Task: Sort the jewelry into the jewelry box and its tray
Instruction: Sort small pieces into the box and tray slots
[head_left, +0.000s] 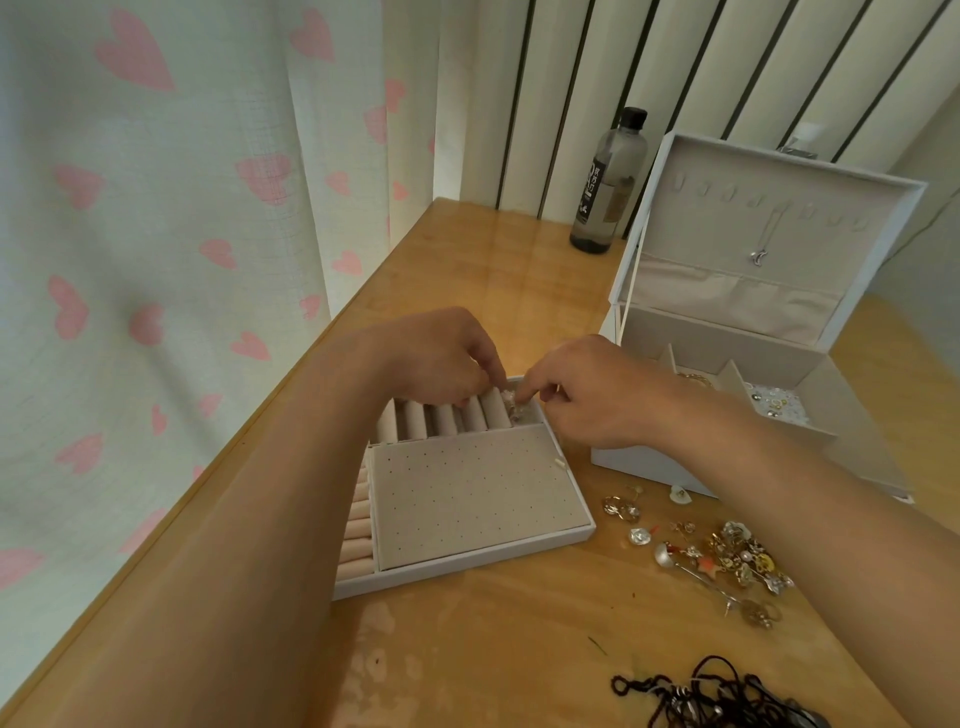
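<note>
Right hand (597, 395) pinch on trinket (515, 410), left hand (441, 358) curled

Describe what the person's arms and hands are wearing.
Nothing worn shows. No sleeves reach into view. The left hand and right hand are ungloved, and no watch, bracelet or ring is visible on either.

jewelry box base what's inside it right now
In the jewelry box two compartments show: gold hoops in one, small pearly and gold pieces in the next. The right hand covers the near left part, so anything there is hidden.
</note>
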